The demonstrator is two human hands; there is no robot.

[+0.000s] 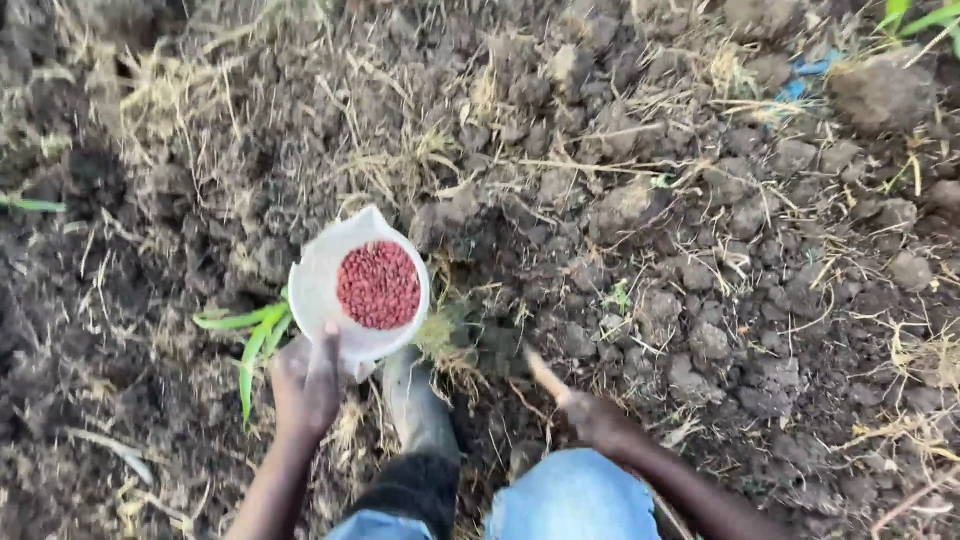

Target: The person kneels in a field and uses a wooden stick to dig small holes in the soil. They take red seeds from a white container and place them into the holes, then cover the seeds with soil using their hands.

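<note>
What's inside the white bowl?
The white bowl, held by the left hand, holds a pile of small red seeds. The bowl's bottom under them is hidden.

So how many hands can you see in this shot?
2: the left hand grips the rim of the white bowl of red beans; the right hand, lower centre-right, holds a stick.

No labels, signs or screens in view; one blue scrap, perhaps wrapper point(806, 76), lies among clods upper right.
</note>
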